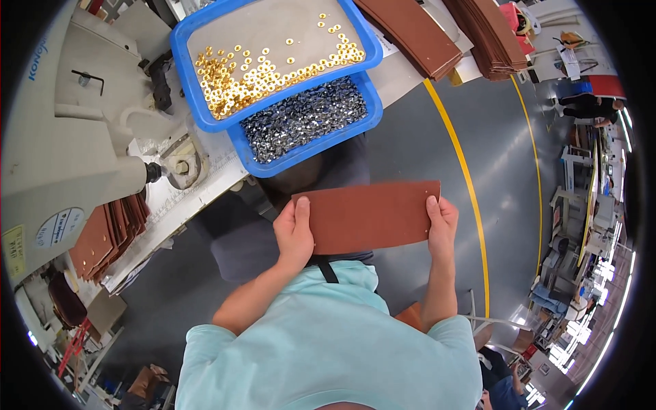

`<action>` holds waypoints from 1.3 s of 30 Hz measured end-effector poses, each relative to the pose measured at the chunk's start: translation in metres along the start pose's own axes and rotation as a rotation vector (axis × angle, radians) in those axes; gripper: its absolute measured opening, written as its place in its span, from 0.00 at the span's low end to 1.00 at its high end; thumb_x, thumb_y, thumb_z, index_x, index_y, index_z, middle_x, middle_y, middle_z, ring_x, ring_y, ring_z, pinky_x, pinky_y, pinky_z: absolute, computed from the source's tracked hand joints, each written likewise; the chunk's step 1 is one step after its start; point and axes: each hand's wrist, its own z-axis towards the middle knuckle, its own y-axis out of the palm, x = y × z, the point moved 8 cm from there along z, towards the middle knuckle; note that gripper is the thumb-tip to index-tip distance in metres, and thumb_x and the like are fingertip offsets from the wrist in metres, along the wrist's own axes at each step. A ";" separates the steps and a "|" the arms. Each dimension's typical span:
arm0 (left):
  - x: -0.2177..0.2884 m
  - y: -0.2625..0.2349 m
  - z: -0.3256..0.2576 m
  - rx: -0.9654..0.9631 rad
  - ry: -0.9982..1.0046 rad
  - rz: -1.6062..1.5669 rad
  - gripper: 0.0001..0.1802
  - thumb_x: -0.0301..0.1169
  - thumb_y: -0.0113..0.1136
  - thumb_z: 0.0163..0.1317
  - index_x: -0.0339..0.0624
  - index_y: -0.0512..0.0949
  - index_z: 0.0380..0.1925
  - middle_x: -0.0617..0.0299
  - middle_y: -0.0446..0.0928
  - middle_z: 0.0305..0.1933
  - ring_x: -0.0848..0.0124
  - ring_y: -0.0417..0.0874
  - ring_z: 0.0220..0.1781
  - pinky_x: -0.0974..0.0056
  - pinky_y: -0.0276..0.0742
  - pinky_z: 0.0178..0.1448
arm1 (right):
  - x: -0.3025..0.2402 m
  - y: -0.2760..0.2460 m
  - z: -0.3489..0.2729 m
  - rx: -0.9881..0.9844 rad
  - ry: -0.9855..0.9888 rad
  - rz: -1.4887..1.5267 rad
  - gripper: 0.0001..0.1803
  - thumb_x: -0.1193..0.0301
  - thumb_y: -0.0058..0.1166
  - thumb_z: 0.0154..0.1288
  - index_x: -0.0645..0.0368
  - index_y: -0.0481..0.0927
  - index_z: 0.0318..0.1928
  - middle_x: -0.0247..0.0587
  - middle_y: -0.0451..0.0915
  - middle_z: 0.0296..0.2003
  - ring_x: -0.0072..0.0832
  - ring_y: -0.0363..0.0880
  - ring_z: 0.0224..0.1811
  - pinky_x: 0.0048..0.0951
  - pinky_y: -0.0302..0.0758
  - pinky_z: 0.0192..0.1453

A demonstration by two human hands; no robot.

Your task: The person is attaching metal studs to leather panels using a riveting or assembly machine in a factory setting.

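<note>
A brown leather-like panel [369, 217] is stretched between my two hands above my lap. My left hand [295, 236] grips its left end, thumb on top. At the opposite end my right hand [443, 222] pinches the edge, also with the thumb on the face. Small holes show near the panel's corners. Beyond it, a blue tray [179, 68] holds many gold-coloured ring-shaped fasteners [229, 89], heaped toward its left. Partly under that tray, a second blue tray [270, 169] contains small silvery metal pieces [307, 116].
At left stands a large pale machine [82, 150] over a worktable. Brown panels with gold fasteners [113, 232] are stacked beside it. More brown stacks [417, 41] [488, 37] lie at the upper right. Yellow lines [465, 184] cross the grey floor; people [594, 106] are farther off.
</note>
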 end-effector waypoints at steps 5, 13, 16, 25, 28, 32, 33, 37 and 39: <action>0.040 -0.013 -0.019 0.018 0.163 0.002 0.19 0.40 0.48 0.79 0.34 0.80 0.41 0.67 0.81 0.36 0.82 0.75 0.36 0.73 0.73 0.42 | -0.017 0.008 -0.014 -0.020 -0.077 0.031 0.18 0.61 0.52 0.78 0.66 0.84 0.46 0.28 0.81 0.33 0.11 0.73 0.32 0.17 0.71 0.35; 0.073 -0.040 -0.039 0.118 0.436 0.265 0.23 0.44 0.49 0.78 0.34 0.80 0.36 0.67 0.80 0.31 0.81 0.74 0.33 0.73 0.71 0.38 | -0.052 0.010 -0.039 -0.019 -0.514 -0.134 0.19 0.61 0.52 0.77 0.68 0.82 0.44 0.29 0.82 0.35 0.14 0.73 0.35 0.18 0.69 0.38; 0.079 -0.044 -0.040 0.139 0.497 0.322 0.24 0.45 0.49 0.78 0.34 0.79 0.34 0.68 0.79 0.30 0.81 0.73 0.31 0.73 0.70 0.35 | -0.060 0.015 -0.042 -0.025 -0.549 -0.102 0.19 0.61 0.53 0.77 0.68 0.82 0.43 0.29 0.82 0.33 0.14 0.72 0.34 0.18 0.69 0.37; 0.084 -0.044 -0.039 0.158 0.527 0.320 0.24 0.45 0.50 0.77 0.34 0.79 0.33 0.69 0.77 0.28 0.82 0.70 0.30 0.73 0.67 0.33 | -0.066 0.019 -0.039 0.005 -0.584 -0.083 0.16 0.65 0.52 0.76 0.69 0.83 0.41 0.30 0.79 0.28 0.14 0.69 0.27 0.19 0.65 0.30; 0.080 -0.044 -0.038 0.151 0.510 0.291 0.22 0.43 0.50 0.77 0.34 0.79 0.33 0.69 0.77 0.28 0.82 0.69 0.30 0.73 0.67 0.33 | -0.062 0.018 -0.036 -0.012 -0.566 -0.072 0.16 0.65 0.52 0.76 0.69 0.83 0.42 0.29 0.79 0.28 0.14 0.69 0.27 0.19 0.65 0.30; 0.077 -0.044 -0.035 0.139 0.508 0.259 0.21 0.42 0.51 0.77 0.33 0.80 0.34 0.69 0.77 0.29 0.82 0.70 0.31 0.73 0.67 0.34 | -0.059 0.019 -0.034 -0.029 -0.544 -0.063 0.16 0.65 0.52 0.77 0.69 0.83 0.42 0.29 0.79 0.28 0.14 0.69 0.27 0.19 0.65 0.30; 0.078 -0.045 -0.035 0.140 0.510 0.260 0.21 0.42 0.51 0.77 0.33 0.80 0.34 0.69 0.77 0.29 0.82 0.70 0.31 0.73 0.67 0.34 | -0.060 0.021 -0.033 -0.023 -0.545 -0.075 0.16 0.65 0.52 0.77 0.69 0.83 0.42 0.29 0.79 0.28 0.14 0.69 0.27 0.19 0.65 0.30; 0.074 -0.050 -0.033 0.114 0.434 0.306 0.16 0.36 0.54 0.75 0.32 0.82 0.36 0.66 0.80 0.32 0.82 0.74 0.33 0.74 0.71 0.38 | -0.057 0.019 -0.032 -0.044 -0.408 -0.096 0.17 0.64 0.52 0.76 0.67 0.82 0.40 0.29 0.78 0.25 0.13 0.69 0.26 0.21 0.64 0.26; 0.071 -0.058 -0.032 0.112 0.417 0.309 0.14 0.34 0.56 0.73 0.32 0.82 0.37 0.65 0.81 0.33 0.82 0.75 0.35 0.74 0.73 0.40 | -0.062 0.016 -0.035 -0.013 -0.489 -0.167 0.15 0.65 0.54 0.74 0.66 0.82 0.39 0.30 0.77 0.24 0.15 0.70 0.25 0.22 0.65 0.26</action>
